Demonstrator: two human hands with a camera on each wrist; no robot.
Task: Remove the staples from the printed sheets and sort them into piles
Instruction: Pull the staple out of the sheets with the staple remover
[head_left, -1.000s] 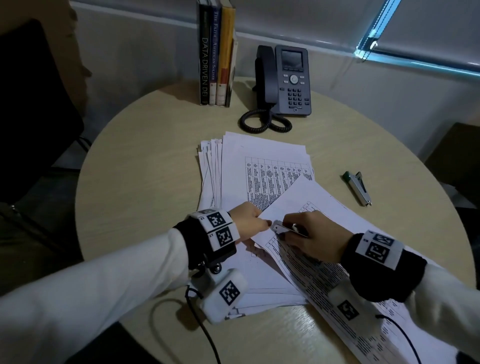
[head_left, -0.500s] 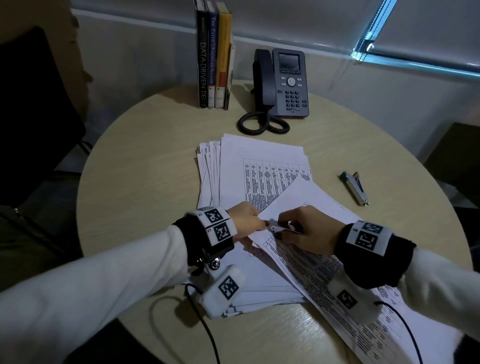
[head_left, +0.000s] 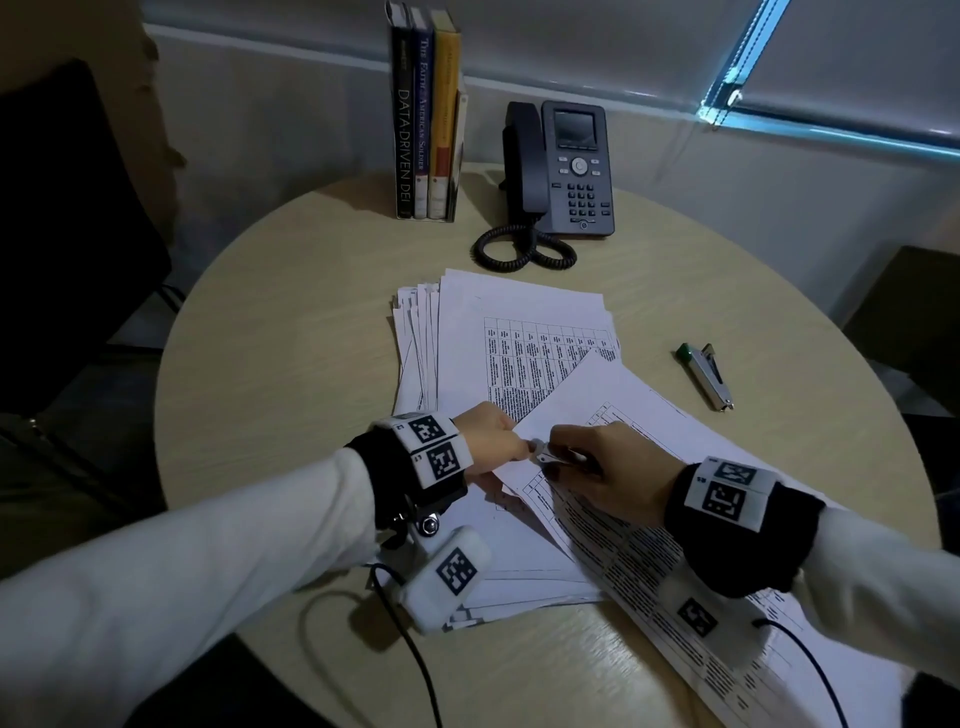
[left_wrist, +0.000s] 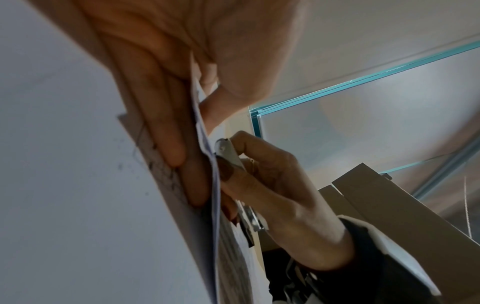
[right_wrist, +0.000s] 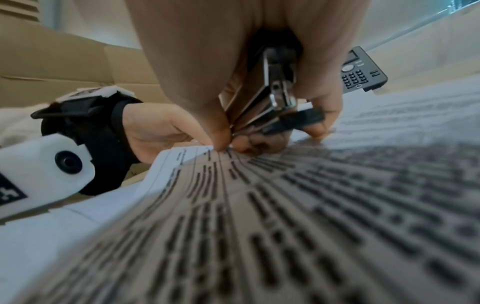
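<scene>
A printed set of sheets (head_left: 644, 499) lies slanted across the near table, over a fanned stack of sheets (head_left: 514, 353). My left hand (head_left: 493, 441) pinches the set's near corner (left_wrist: 205, 142) between thumb and fingers. My right hand (head_left: 602, 467) grips a small metal staple remover (head_left: 550, 456), its tip against that corner. The right wrist view has the metal staple remover (right_wrist: 275, 98) in my fingers, touching the printed sheet (right_wrist: 259, 205). The staple itself is hidden.
A round wooden table (head_left: 291, 364) bears a green-capped stapler (head_left: 706, 374) at the right, a desk phone (head_left: 561, 171) with coiled cord at the back, and three upright books (head_left: 426, 119). Dark chairs stand at the left (head_left: 62, 208) and right (head_left: 904, 312).
Both hands stay at the sheet's corner; the staple remover's tip has edged slightly closer to my left fingers. The papers have not moved.
</scene>
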